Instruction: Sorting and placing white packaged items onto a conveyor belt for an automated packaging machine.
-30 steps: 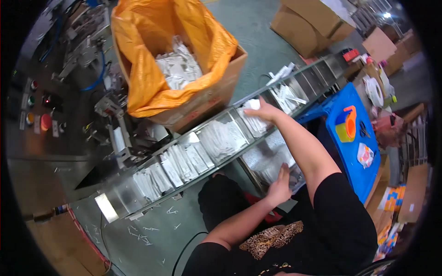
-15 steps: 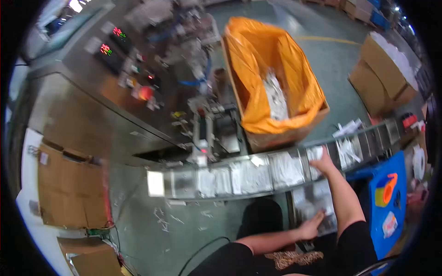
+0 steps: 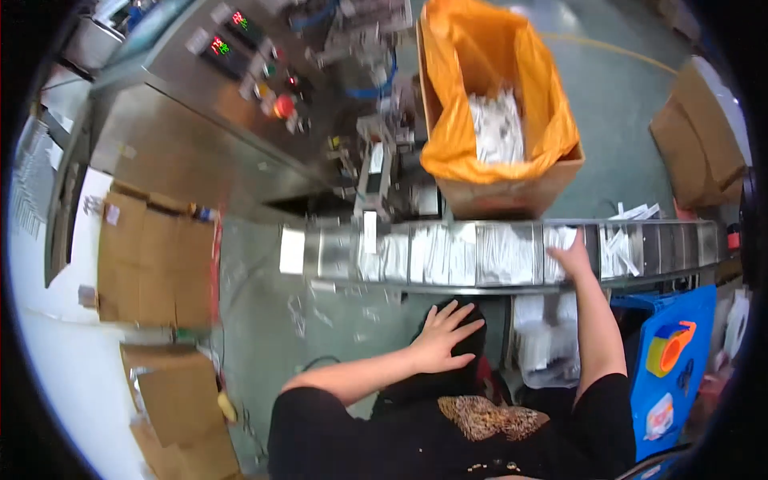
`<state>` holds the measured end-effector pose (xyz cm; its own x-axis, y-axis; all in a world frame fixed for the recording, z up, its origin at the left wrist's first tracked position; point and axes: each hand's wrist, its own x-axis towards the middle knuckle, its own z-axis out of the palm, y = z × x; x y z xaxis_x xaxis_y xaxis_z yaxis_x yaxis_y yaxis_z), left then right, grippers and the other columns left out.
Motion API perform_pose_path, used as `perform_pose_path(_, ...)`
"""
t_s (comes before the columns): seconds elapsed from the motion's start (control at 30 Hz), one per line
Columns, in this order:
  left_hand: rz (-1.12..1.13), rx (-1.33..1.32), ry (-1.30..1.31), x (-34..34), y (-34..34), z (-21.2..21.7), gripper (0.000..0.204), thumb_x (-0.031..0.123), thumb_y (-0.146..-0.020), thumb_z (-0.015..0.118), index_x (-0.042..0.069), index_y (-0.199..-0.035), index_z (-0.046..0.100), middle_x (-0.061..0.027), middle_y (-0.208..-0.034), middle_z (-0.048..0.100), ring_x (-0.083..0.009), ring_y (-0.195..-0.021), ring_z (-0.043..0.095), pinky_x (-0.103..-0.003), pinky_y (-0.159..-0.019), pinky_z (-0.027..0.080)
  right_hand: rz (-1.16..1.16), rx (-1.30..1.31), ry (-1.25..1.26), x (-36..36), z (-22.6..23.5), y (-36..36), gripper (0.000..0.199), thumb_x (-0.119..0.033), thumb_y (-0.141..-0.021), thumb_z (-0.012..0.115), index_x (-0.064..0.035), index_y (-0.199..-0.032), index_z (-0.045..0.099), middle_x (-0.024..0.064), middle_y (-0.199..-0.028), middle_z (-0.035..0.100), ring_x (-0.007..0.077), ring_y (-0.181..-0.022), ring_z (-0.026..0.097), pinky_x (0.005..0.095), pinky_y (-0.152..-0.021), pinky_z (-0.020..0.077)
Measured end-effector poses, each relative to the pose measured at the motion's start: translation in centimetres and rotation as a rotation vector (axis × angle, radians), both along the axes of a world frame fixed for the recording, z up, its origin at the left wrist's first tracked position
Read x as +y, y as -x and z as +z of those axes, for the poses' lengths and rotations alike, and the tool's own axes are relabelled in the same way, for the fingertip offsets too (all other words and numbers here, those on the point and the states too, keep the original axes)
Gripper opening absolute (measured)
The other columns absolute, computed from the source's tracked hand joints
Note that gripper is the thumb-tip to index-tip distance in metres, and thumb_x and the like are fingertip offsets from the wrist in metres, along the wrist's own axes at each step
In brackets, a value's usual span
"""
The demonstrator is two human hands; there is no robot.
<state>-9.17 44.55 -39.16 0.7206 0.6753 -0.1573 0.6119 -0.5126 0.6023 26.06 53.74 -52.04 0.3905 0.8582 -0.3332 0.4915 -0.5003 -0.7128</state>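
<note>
A long metal conveyor [image 3: 676,244] split into compartments runs across in front of me, with thin white packets [image 3: 448,256] lying in several of them. Right of the middle, my right hand [image 3: 571,258] reaches into one compartment, its thumb and fingers around a small bunch of white packets [image 3: 560,238]. Its fingertips are partly hidden. My left hand [image 3: 446,339] is held on the near side of the conveyor above my knee, fingers spread and nothing in it. More white packets [image 3: 617,254] lie loosely in the compartment right of my right hand.
Behind the conveyor stands a carton lined with an orange bag [image 3: 448,148], white packets inside. A steel machine [image 3: 184,152] fills the left back. Below the conveyor is a clear plastic-lined bin [image 3: 548,352]; a blue surface [image 3: 696,312] at right holds a tape dispenser [image 3: 670,349]. Cardboard boxes [image 3: 152,264] stand at left.
My left hand has moved left, away from the bin under the conveyor, and its fingers have spread. The right hand stays at the same compartment. The whole view has shifted.
</note>
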Motion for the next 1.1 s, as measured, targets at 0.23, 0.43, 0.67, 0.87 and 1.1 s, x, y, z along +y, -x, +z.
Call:
perform_pose_path(0.23,-0.086,0.135,-0.021,0.6,-4.9,-2.2,0.044,0.039,-0.071,0.061,0.017,-0.110,0.059,-0.0055,-0.133,0.040,-0.0345,-0.129,0.023,-0.064,-0.096,0.018,0.073,-0.243,-0.071,-2.1,1.4,0.7,0.098,-0.037,-0.065,0.072,-0.0001,-0.138,0.017,0.0274,-0.133,0.031,0.0381,-0.124,0.031,0.0438,-0.102,0.0250)
perform_pose_path(0.43,-0.025,0.361,0.231,3.1,-5.9,0.7,0.047,0.039,-0.073,0.058,0.015,-0.114,0.056,-0.0062,-0.133,0.039,-0.0327,-0.129,0.024,-0.062,-0.098,0.021,0.354,-0.061,-0.337,-4.7,11.7,5.1,0.071,-0.020,-0.067,0.069,-0.0016,-0.128,0.038,0.0207,-0.129,0.041,0.0361,-0.120,0.037,0.0424,-0.101,0.0285)
perform_pose_path(0.67,0.369,0.352,0.180,4.5,-2.0,6.8,0.068,0.041,-0.073,0.060,0.015,-0.131,0.038,-0.0129,-0.140,0.025,-0.0344,-0.130,0.020,-0.059,-0.101,0.018,0.842,0.152,-0.298,1.1,28.4,10.9,0.050,-0.019,-0.072,0.067,-0.0040,-0.116,0.048,0.0185,-0.117,0.051,0.0343,-0.110,0.048,0.0395,-0.092,0.0388)
perform_pose_path(0.87,0.954,0.178,-0.623,21.6,12.6,31.7,0.073,0.031,-0.069,0.061,0.008,-0.133,0.034,-0.0208,-0.143,0.018,-0.0434,-0.132,0.011,-0.061,-0.102,0.005,0.878,0.118,-0.385,12.6,39.3,16.7,0.041,-0.017,-0.076,0.064,-0.0040,-0.112,0.049,0.0149,-0.103,0.058,0.0304,-0.099,0.055,0.0365,-0.084,0.0435)
perform_pose_path(1.1,0.900,0.338,-1.128,33.1,24.1,47.8,0.063,0.031,-0.073,0.060,0.009,-0.128,0.039,-0.0113,-0.141,0.027,-0.0364,-0.132,0.018,-0.062,-0.100,0.013,0.936,0.240,-0.594,24.0,51.4,27.3,0.032,-0.015,-0.078,0.060,-0.0063,-0.107,0.052,0.0121,-0.101,0.058,0.0290,-0.096,0.054,0.0358,-0.082,0.0435)
